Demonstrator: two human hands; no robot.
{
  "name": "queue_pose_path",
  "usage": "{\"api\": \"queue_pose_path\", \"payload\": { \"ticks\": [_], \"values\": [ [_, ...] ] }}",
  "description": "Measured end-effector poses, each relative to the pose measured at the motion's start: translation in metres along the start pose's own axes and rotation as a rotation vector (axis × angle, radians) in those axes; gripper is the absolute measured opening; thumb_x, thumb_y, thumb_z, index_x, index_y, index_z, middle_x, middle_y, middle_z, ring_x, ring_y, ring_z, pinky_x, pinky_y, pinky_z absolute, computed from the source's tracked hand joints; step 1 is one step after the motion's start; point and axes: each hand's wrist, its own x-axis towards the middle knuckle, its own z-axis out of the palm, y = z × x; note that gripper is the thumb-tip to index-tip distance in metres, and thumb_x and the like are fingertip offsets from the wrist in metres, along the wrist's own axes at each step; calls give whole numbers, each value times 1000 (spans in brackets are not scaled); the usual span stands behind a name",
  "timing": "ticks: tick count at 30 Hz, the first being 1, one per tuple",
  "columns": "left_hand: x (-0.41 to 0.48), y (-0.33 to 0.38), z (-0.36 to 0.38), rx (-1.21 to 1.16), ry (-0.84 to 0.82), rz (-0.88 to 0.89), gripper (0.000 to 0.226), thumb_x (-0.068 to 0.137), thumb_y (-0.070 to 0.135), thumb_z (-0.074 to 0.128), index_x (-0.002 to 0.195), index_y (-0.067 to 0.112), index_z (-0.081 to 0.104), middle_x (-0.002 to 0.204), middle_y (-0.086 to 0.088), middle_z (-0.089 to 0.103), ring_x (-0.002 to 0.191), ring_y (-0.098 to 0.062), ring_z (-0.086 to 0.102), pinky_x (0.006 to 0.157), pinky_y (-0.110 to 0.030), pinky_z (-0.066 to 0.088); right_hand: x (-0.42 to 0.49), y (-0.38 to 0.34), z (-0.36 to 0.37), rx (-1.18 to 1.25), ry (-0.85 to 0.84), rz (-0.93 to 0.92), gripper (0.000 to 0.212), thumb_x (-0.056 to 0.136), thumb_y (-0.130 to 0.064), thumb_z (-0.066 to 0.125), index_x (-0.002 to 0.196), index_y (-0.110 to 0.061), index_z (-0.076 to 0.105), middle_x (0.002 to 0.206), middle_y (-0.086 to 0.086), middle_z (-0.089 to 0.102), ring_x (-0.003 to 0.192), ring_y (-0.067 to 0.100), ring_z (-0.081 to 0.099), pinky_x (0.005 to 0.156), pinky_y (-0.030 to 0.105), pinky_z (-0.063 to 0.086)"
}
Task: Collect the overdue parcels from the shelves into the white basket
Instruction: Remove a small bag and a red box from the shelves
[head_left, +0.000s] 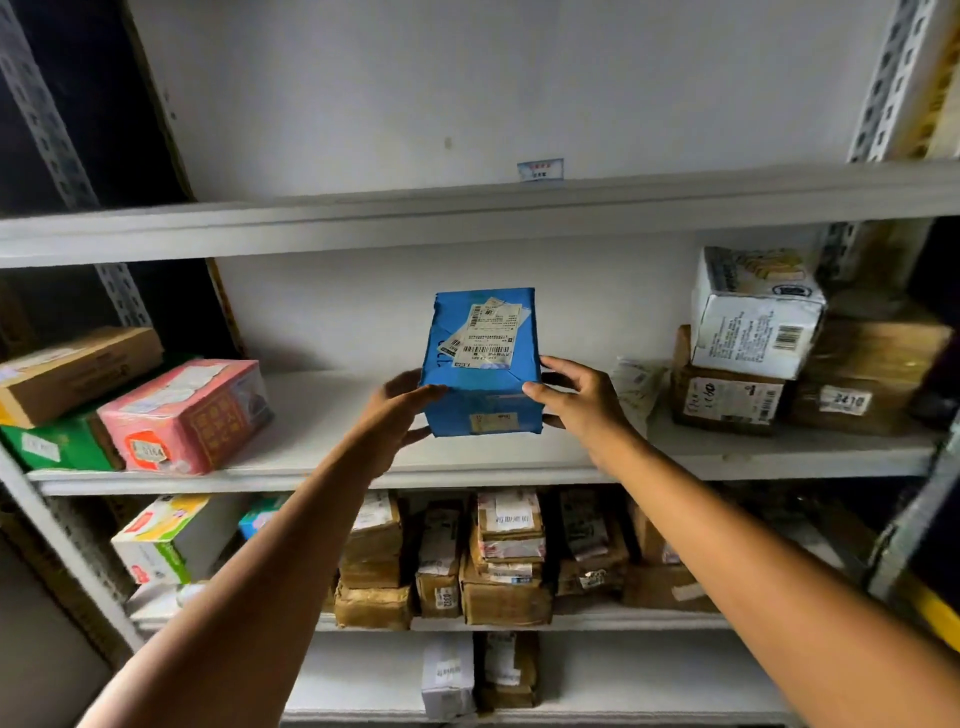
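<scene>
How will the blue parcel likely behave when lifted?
The blue parcel shows sharp box edges, so it is probably stiff. Its wrap looks smooth, perhaps slippery; the left hand and right hand gripping opposite sides should help. It looks compact, so tipping seems unlikely.

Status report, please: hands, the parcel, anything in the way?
Left hand and right hand grip the blue parcel by its sides, at the middle shelf. No white basket in view. Nothing in front of it; pink box apart at left.
</scene>
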Motion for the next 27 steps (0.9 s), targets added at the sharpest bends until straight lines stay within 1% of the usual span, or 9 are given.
{"api": "queue_pose_path", "payload": {
  "ticks": [5, 8, 10, 12, 15, 18, 22, 24, 27],
  "values": [
    [53, -4, 42, -24, -162, 12, 41, 92, 24, 68, 131, 17, 58, 118, -6, 69, 114, -21, 62, 80, -37, 54, 28, 12, -36, -70, 157, 31, 56, 82, -20, 78, 134, -22, 56, 125, 2, 65, 108, 18, 65, 76, 34, 61],
    [84, -5, 65, -26, -239, 1, 42, 91, 26, 70, 130, 17, 58, 119, -5, 69, 114, -21, 63, 79, -36, 55, 39, 18, -56, -87, 265, 55, 56, 80, -18, 80, 131, -20, 59, 121, 2, 66, 104, 17, 67, 84, 41, 60],
    [105, -4, 80, -30, -292, -2, 40, 90, 26, 71, 128, 18, 59, 119, -5, 69, 113, -22, 63, 80, -37, 56, 44, 17, -66, -78, 309, 70, 54, 82, -15, 77, 133, -19, 58, 117, 1, 64, 99, 15, 67, 80, 35, 60],
    [123, -4, 93, -23, -348, -1, 40, 89, 26, 72, 127, 17, 59, 119, -6, 68, 112, -22, 64, 82, -39, 58, 48, 17, -74, -53, 345, 88, 53, 85, -12, 74, 135, -17, 56, 106, -4, 64, 94, 12, 67, 69, 26, 58],
    [147, -9, 114, -5, -411, -14, 43, 88, 27, 74, 127, 19, 61, 118, -5, 69, 110, -21, 65, 88, -43, 58, 52, 21, -86, -20, 412, 126, 53, 88, -6, 70, 137, -13, 53, 98, -10, 63, 76, 1, 67, 53, 17, 52],
    [164, -15, 129, -12, -471, -30, 45, 87, 29, 76, 128, 19, 60, 119, -5, 69, 110, -21, 66, 88, -43, 58, 57, 26, -97, -26, 465, 158, 53, 88, -7, 71, 137, -12, 53, 111, -1, 67, 79, 0, 64, 57, 21, 52],
    [182, -21, 144, -33, -513, -48, 46, 86, 30, 76, 127, 18, 59, 120, -6, 67, 109, -22, 65, 92, -48, 56, 65, 30, -103, -37, 514, 167, 49, 88, -7, 70, 134, -14, 55, 98, -12, 63, 81, 2, 64, 59, 22, 53],
    [189, -22, 151, -32, -532, -58, 45, 87, 30, 76, 126, 18, 59, 121, -6, 66, 109, -22, 65, 94, -51, 55, 68, 32, -107, -46, 542, 168, 46, 88, -7, 71, 131, -14, 56, 98, -10, 63, 86, 5, 64, 62, 25, 53],
    [198, -25, 162, -17, -559, -64, 47, 86, 30, 76, 127, 17, 58, 121, -5, 66, 108, -20, 66, 90, -48, 57, 73, 36, -114, -51, 585, 169, 42, 88, -7, 71, 127, -14, 58, 98, -7, 64, 90, 11, 66, 63, 27, 54]
  ]
}}
